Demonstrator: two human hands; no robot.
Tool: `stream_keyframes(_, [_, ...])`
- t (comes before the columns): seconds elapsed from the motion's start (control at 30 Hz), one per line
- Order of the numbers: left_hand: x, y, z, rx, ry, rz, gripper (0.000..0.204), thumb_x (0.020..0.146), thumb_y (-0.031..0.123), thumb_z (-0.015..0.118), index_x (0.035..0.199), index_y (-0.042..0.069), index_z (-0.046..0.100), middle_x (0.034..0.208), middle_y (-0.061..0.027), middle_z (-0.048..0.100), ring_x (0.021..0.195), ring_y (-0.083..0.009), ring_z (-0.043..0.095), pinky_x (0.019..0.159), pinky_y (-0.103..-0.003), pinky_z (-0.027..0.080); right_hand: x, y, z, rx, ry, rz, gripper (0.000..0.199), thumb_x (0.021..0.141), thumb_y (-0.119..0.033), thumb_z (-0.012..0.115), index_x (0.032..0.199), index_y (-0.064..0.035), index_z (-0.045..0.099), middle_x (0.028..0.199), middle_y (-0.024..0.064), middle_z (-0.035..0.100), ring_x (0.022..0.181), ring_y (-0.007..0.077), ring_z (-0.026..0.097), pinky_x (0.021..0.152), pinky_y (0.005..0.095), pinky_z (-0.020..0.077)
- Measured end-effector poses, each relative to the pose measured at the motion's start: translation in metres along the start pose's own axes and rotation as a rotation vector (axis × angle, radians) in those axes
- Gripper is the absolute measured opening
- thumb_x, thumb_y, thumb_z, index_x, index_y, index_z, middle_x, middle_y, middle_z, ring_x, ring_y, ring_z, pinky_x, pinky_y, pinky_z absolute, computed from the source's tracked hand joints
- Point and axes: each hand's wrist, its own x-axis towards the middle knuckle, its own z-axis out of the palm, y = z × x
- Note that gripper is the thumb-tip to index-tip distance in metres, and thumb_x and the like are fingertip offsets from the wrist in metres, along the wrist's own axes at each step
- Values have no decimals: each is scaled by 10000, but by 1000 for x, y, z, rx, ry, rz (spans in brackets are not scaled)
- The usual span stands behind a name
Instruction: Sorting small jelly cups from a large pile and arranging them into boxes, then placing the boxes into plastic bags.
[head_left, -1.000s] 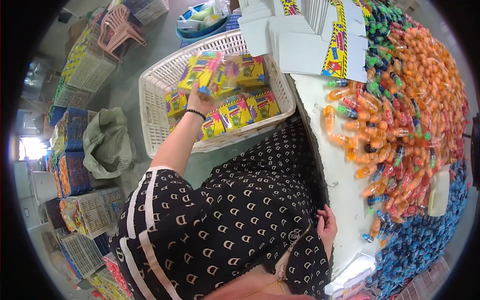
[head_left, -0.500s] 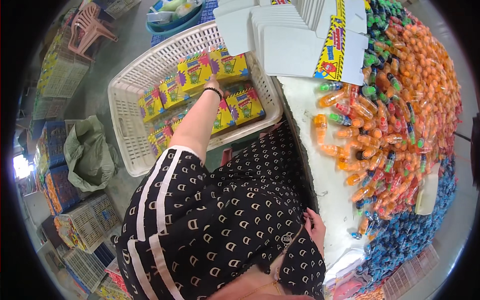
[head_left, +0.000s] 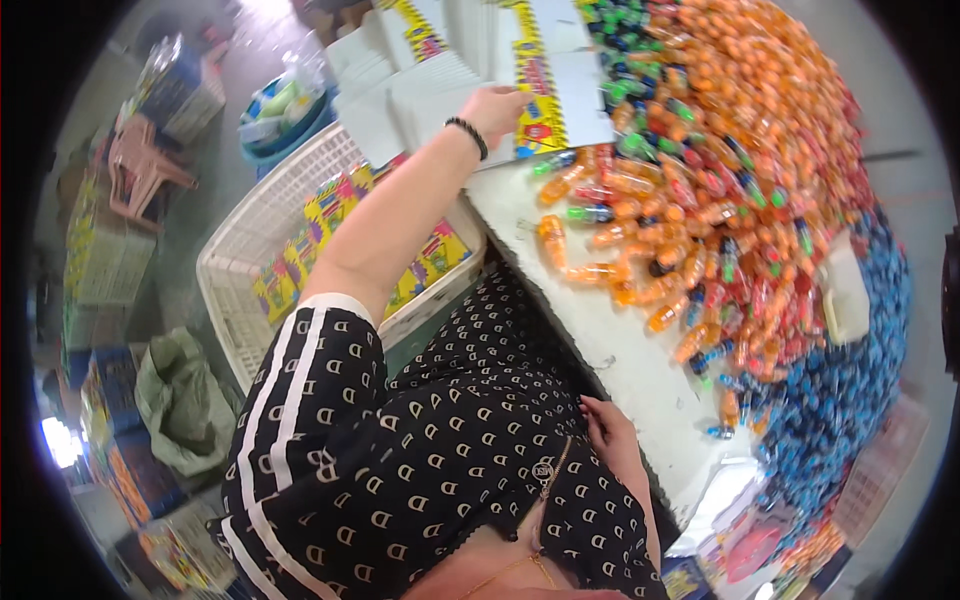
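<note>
My left hand [head_left: 494, 112], with a dark beaded bracelet at its wrist, reaches over the table's far left corner to a stack of flat white cartons [head_left: 410, 100]. Its fingertips close on the yellow printed strip of the top carton [head_left: 570, 100]. Below that forearm, yellow printed boxes [head_left: 335, 205] stand in a white plastic basket [head_left: 225, 285], partly hidden by the arm. My right hand [head_left: 608, 428] rests by the table's near edge, fingers loosely bent and slightly apart, with nothing visible in it.
Small bottles of orange and red liquid [head_left: 640, 240] heap across the white table [head_left: 600, 340], with blue ones [head_left: 830, 400] nearer. A cream scoop-like container [head_left: 846, 290] lies among them. Left on the floor are a green sack [head_left: 185, 400], a pink chair [head_left: 140, 175] and a blue tub [head_left: 285, 130].
My left hand has left the boxes in the basket and moved up and right onto the carton stack. The view has turned toward the right. My right hand stays at the table edge.
</note>
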Motion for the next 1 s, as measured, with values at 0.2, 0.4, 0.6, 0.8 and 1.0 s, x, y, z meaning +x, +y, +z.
stream_keyframes(0.2, [41,15,52,254,70,-152,255,789,149,769,945,-23,664,867,-72,653,688,-167,580,594,-323,471,-23,13,3,78,99,-34,270,895,-38,564,1158,-64,617,954,116,650,863,241,644,783,300,509])
stream_keyframes(0.4, [65,11,64,200,11,-72,412,723,254,828,959,-39,659,915,-97,667,777,-205,607,702,-373,481,-39,23,5,174,182,-26,281,883,-29,556,1153,-71,621,961,115,649,877,259,643,790,314,511])
stream_keyframes(0.6, [1,106,102,1179,323,1030,360,837,358,686,967,25,642,899,-145,635,820,-312,595,748,-401,453,-48,34,-7,62,238,-141,310,868,-5,548,1163,-76,613,1011,126,645,936,294,638,825,349,514])
stream_keyframes(0.8, [-178,131,153,1028,-177,1181,266,843,257,650,999,42,629,994,-151,607,972,-357,541,869,-471,406,-31,-18,-61,-135,739,-306,467,821,-8,619,1277,-59,533,1200,180,580,1114,364,558,928,396,470])
stream_keyframes(1.0, [-320,28,162,936,-815,1241,352,896,174,624,1211,43,540,1150,-128,582,956,-299,626,869,-369,495,-3,-57,-80,263,973,-351,466,861,-53,585,1312,24,492,1186,163,606,1110,286,572,978,368,412])
